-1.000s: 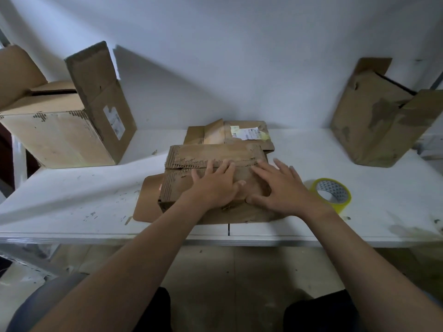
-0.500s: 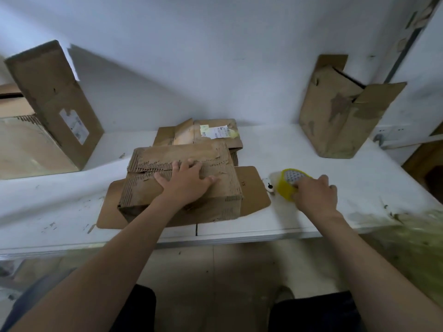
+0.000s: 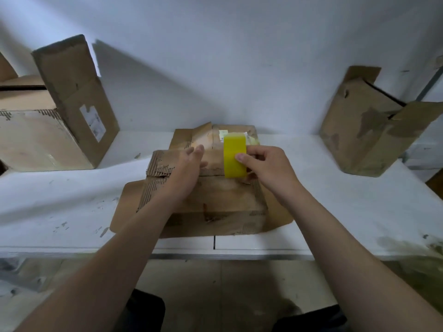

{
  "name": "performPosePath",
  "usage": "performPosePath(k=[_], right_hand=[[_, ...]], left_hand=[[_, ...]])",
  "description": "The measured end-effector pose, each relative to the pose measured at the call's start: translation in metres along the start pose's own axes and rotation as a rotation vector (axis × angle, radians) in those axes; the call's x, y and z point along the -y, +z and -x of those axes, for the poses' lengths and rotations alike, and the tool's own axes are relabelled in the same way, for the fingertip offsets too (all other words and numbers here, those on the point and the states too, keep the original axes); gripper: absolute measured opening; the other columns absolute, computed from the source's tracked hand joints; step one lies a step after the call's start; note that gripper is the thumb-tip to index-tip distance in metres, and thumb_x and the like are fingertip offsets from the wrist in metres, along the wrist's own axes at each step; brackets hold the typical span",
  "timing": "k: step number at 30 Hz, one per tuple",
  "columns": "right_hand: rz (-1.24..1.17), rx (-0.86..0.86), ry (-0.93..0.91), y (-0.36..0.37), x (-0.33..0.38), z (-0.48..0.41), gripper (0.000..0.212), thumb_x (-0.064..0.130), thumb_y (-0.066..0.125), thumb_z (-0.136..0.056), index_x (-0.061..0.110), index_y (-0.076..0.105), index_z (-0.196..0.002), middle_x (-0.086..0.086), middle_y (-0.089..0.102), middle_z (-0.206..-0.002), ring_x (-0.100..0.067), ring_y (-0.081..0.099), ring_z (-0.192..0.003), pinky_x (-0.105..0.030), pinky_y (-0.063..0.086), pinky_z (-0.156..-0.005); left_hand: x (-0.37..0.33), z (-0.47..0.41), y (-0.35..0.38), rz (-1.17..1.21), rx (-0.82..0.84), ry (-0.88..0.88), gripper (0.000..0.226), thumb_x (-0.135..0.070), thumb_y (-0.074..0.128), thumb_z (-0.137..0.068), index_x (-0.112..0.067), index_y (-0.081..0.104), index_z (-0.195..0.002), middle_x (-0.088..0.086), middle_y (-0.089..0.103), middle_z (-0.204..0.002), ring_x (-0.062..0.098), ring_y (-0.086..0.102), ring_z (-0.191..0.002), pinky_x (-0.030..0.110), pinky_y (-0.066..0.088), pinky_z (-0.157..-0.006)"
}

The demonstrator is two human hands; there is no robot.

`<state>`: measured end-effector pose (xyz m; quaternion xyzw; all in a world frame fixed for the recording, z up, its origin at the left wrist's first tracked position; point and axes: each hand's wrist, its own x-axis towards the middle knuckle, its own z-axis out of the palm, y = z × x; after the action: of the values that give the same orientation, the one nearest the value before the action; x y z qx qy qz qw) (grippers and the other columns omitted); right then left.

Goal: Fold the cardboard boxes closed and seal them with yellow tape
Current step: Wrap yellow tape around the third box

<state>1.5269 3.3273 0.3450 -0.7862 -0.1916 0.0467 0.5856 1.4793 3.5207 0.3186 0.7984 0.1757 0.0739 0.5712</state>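
Yellow tape roll (image 3: 234, 156) pinched edge-on in right hand (image 3: 268, 166) above the folded cardboard box (image 3: 206, 188) at table (image 3: 72, 188) centre, likely to start a strip over the seam, while left hand (image 3: 184, 173) lies flat, fingers straight, pinning flaps shut.

— Can you read the label (image 3: 93, 122) on the left box (image 3: 48, 135)?
— No, it's too small. The picture's left edge also cuts that box off.
— And the tape (image 3: 234, 156)?
— It's edge-on, so its core is hidden. So is how the right grip (image 3: 266, 164) holds its far side.
— The middle box (image 3: 215, 195)?
— The left grip (image 3: 187, 173) covers part of its seam.
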Motion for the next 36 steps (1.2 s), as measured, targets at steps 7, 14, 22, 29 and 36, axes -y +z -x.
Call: performPosePath(k=[7,14,22,29,36], right_hand=[[0.100,0.129,-0.093,0.045,-0.003,-0.025,0.011,0.039,0.069,-0.080,0.041,0.077,-0.087,0.008,0.075,-0.087,-0.007,0.068,-0.083,-0.027,0.053,-0.078],[0.110,0.155,-0.160,0.056,-0.003,-0.037,0.017,0.047,0.055,-0.072,0.053,0.070,-0.075,0.028,0.065,-0.075,0.007,0.059,-0.072,-0.012,0.040,-0.062],[0.130,0.143,-0.206,0.061,-0.006,-0.042,0.018,0.035,0.055,-0.081,0.041,0.071,-0.088,0.020,0.066,-0.085,-0.004,0.060,-0.083,-0.027,0.045,-0.069],[0.197,0.127,-0.198,0.053,0.007,-0.053,0.037,0.040,0.060,-0.076,0.052,0.058,-0.111,0.013,0.059,-0.073,-0.008,0.052,-0.060,-0.019,0.045,-0.053],[0.234,0.214,-0.295,0.046,-0.024,-0.048,0.053,0.055,0.074,-0.083,0.052,0.057,-0.133,0.018,0.055,-0.130,0.005,0.049,-0.119,-0.010,0.043,-0.089]], left_hand=[[0.024,-0.010,-0.022,0.185,-0.028,0.079,0.055,-0.056,0.042,-0.101,-0.024,0.047,-0.145,-0.009,0.062,-0.125,-0.003,0.063,-0.109,0.024,0.048,-0.099],[0.026,-0.004,-0.047,0.060,-0.063,0.142,0.040,-0.050,0.067,-0.092,-0.033,0.068,-0.127,-0.020,0.070,-0.116,-0.004,0.063,-0.107,0.021,0.051,-0.090],[0.020,-0.007,-0.052,0.133,-0.196,0.124,0.009,-0.031,0.075,-0.090,-0.023,0.079,-0.090,-0.008,0.076,-0.091,0.011,0.070,-0.094,0.037,0.057,-0.089],[0.029,-0.008,-0.041,-0.031,-0.139,-0.012,0.017,-0.037,0.070,-0.090,-0.026,0.075,-0.080,-0.011,0.074,-0.076,0.007,0.070,-0.080,0.026,0.051,-0.069],[0.026,-0.010,-0.032,-0.217,-0.089,0.015,0.030,-0.031,0.049,-0.100,-0.019,0.057,-0.074,-0.002,0.057,-0.069,0.011,0.052,-0.064,0.027,0.036,-0.058]])
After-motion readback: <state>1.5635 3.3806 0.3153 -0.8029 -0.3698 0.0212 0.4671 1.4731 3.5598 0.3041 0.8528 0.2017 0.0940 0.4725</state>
